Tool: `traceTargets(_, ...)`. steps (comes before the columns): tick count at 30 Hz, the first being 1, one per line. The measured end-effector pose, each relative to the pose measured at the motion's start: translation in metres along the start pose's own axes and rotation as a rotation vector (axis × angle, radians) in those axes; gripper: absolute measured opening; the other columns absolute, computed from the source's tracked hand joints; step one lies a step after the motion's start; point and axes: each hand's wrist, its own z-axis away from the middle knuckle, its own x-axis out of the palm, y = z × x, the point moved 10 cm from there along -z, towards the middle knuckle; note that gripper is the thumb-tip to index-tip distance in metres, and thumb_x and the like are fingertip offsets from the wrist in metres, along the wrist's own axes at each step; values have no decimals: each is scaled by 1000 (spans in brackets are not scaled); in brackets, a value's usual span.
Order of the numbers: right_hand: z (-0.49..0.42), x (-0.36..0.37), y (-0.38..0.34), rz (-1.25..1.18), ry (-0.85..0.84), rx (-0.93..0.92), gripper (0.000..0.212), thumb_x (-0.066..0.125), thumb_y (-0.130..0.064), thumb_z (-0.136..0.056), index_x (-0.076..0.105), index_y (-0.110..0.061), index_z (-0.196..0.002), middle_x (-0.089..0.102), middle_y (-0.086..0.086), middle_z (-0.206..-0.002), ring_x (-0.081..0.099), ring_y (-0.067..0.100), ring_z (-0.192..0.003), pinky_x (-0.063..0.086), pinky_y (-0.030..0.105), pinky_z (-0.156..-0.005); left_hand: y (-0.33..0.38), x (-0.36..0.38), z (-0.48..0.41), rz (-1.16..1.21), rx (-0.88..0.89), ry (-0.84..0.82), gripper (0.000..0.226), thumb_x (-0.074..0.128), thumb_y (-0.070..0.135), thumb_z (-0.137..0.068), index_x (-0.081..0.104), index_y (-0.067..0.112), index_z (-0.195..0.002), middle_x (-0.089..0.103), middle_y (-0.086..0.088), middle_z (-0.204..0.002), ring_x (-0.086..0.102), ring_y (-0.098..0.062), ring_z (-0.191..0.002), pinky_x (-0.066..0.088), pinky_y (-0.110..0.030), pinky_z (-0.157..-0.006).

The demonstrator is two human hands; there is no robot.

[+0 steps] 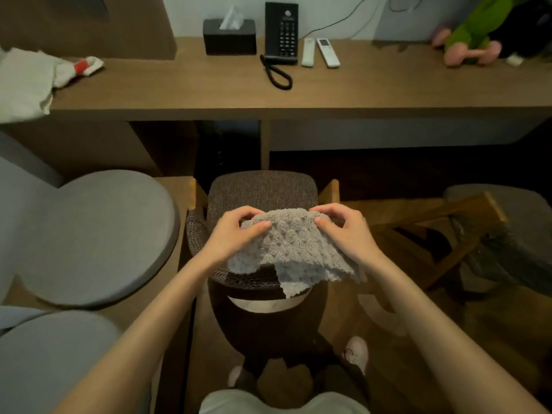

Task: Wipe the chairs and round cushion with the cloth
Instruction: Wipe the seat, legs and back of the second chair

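"Head view, quick: where's the cloth [294,249]?"
"Dead centre, bunched over the woven back rim of the brown chair [263,189]. Can't tell if it touches. Left hand [236,231] and right hand [346,228] each have fingers and thumb clamped on its top edge."
"Risk?"
"Loose corner hangs at 6 o'clock. My guess is it snags the weave and drags out of the pinch. Bunched like that, it would also skip patches."
"Else?"
"Round cushion [98,234] at 9 o'clock, second chair [478,228] at 3 o'clock, both well apart from the cloth, easy to miss"
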Motion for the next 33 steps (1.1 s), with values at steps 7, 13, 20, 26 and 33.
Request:
traceTargets(7, -18, -122, 60, 13, 58, -4, 17, 61, -20, -94, 69, -22, -108, 65, -16, -101, 59, -1, -99, 46, 19, -81, 66, 114, -60, -47, 32, 18, 7, 62, 26, -92, 63, 22, -97, 64, 8, -91, 59, -5, -87, 45, -20, -74)
traceTargets(13, -26, -249, 126, -6, 69, 39, 20, 59, -19, -94, 69, -17, -111, 66, -9, -107, 59, 3, -103, 50, 29, -90, 141, 231, -113, -69, 53, 56, 7, 64, 25, -90, 63, 19, -94, 60, 5, -92, 54, -9, -91, 43, -26, -79)
traceTargets(20, -12, -389, 190, -75, 217, 56, 18, 62, -22, -93, 67, -24, -110, 64, -20, -100, 58, -6, -99, 47, 9, -79, 233, 364, -183, -103, 169, -31, 6, 62, 28, -90, 59, 24, -94, 55, 9, -93, 47, 1, -87, 36, -6, -71)
traceTargets(26, -2, -486, 260, -120, 375, 161, 18, 62, -20, -93, 64, -29, -109, 63, -19, -104, 60, -2, -100, 51, 18, -83, 292, 480, -243, -121, 252, -177, 9, 62, 31, -90, 54, 33, -88, 47, 18, -89, 46, 0, -84, 37, -14, -68)
traceTargets(33, 17, -578, 334, -44, 492, 285, 18, 61, -21, -94, 65, -22, -111, 61, -17, -100, 58, -10, -89, 45, 8, -72, 332, 599, -293, -151, 248, -374, 8, 59, 33, -92, 56, 26, -92, 57, 1, -96, 53, -5, -83, 47, -24, -69)
